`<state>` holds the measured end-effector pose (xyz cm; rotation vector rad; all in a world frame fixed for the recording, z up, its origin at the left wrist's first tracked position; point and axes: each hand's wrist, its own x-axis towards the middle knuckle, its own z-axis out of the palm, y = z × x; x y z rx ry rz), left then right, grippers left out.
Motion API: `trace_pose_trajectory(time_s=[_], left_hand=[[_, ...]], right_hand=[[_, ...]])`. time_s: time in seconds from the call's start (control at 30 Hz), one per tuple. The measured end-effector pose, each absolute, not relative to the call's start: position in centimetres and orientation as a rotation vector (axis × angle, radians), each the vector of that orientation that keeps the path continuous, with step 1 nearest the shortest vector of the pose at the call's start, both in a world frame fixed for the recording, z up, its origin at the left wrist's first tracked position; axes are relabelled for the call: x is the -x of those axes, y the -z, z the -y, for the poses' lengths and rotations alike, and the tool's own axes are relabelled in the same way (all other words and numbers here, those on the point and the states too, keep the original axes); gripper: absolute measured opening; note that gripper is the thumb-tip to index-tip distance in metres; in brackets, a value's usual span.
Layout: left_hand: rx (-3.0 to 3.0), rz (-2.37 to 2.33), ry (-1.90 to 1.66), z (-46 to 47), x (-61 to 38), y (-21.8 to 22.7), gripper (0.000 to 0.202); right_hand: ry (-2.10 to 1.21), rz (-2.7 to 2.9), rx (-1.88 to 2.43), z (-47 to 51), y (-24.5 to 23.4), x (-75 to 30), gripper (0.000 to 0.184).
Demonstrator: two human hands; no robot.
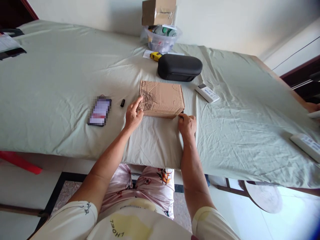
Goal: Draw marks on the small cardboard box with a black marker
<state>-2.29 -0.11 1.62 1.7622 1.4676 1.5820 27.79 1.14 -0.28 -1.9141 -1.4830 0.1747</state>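
Cardboard box [163,96] between 2 hands [133,116]

Soft light, glare on floor [297,204]

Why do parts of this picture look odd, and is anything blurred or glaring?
In the head view, blocky squares cover the phone; bright glare whitens the floor at lower right; soft shadow dims patches of the wall; both right-hand corners darken; the white device near the right edge looks soft, while the scribble on the cardboard box stays fairly crisp.
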Motion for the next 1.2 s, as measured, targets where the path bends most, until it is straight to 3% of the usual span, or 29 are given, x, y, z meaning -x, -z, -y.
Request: trace_pose_trajectory(time_s=[0.2,0.4,0.47,0.53,0.67,0.73,0.93,1.2], left_hand=[[-1.790,-1.451,-1.582,-0.1,2.3,-1.6,0.045],[-1.819,-1.434,-1.617,-0.5,2.3,-1.0,0.042],[-1.827,-1.445,-1.632,-0.6,2.3,-0.8,0.040],[-1.827,-1.453,-1.633,-0.7,2.3,-0.7,0.038],[-1.799,-1.473,-1.616,-0.7,2.1,-0.7,0.036],[-1.785,-1.495,-1.603,-0.7,2.0,-0.8,0.036],[-1.853,-1.429,-1.522,-0.8,2.6,-1.2,0.043],[-1.892,-1.364,-1.469,-1.0,2.8,-1.2,0.049]], right_hand=[[-0.164,1.182,1.644,-1.5,-0.9,-27.6,0.039],[-0.046,1.258,1.293,-0.3,-2.3,-25.4,0.076],[0.008,1.285,1.219,0.2,-2.8,-24.2,0.079],[0.076,1.281,1.127,1.0,-3.3,-23.0,0.066],[0.204,1.349,0.998,3.2,-4.1,-20.4,0.019],[0.197,1.494,0.889,4.4,-4.4,-19.2,0.011],[0.162,1.902,0.725,5.7,-4.4,-16.8,0.025],[0.164,2.024,0.875,5.5,-3.8,-16.6,0.024]])
